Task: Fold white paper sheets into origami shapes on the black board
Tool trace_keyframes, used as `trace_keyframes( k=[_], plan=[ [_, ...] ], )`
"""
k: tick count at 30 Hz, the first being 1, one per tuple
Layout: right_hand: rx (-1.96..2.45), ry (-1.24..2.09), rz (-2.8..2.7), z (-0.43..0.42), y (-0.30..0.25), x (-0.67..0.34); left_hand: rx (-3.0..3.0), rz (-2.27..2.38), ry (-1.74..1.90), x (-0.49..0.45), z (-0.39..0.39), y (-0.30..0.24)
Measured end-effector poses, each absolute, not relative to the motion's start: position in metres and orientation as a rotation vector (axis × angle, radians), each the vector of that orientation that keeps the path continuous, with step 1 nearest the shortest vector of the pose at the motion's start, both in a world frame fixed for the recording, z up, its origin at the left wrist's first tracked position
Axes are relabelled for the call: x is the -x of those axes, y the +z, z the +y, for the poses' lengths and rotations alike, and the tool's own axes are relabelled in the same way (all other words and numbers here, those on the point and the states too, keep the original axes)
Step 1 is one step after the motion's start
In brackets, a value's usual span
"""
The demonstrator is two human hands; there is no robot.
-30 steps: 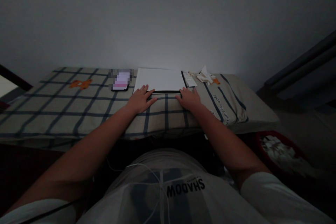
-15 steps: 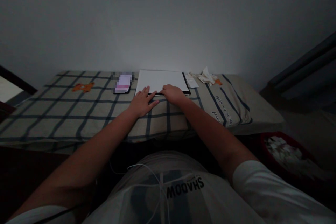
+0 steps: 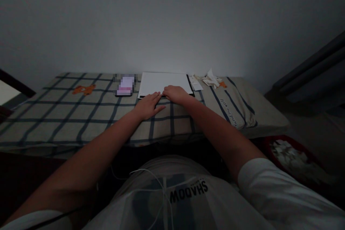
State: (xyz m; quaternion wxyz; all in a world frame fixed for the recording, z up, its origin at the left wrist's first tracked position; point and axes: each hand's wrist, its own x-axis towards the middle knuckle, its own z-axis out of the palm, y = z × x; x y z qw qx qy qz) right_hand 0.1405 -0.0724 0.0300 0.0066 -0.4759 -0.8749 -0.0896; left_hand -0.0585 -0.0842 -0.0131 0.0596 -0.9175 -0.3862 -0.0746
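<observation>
A flat white sheet lies on a thin dark-edged board on the cloth-covered table. My left hand rests at the near edge of the sheet, its fingers stretched out towards the right and the thumb apart. Against its fingertips, at the middle of the same edge, is my right hand. Its fingers are bent and drawn together over the edge. Whatever sits between those fingertips is too small and dark to make out.
A phone with a lit, blurred screen lies left of the sheet. Farther left is an orange patch. Crumpled paper and a white card lie to the right. A red bin of paper scraps stands below right.
My left hand has slid right and nearer along the edge, uncovering the sheet's near-left corner. Its fingers now meet my right hand, which has barely shifted left.
</observation>
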Motion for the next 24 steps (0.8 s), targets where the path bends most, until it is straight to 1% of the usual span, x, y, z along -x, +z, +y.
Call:
trace_keyframes(
  k=[11, 19, 24],
  plan=[
    [1.514, -0.247, -2.766, -0.075, 0.03, -0.167, 2.703, -1.319, -0.077, 0.035, -0.094, 0.014],
    [1.569, -0.167, -2.753, -0.076, 0.028, -0.186, 2.637, -1.391, -0.067, 0.027, -0.098, 0.014],
    [1.643, -0.163, -2.705, -0.087, 0.03, -0.202, 2.54, -1.384, -0.154, 0.014, -0.099, 0.014]
  ],
)
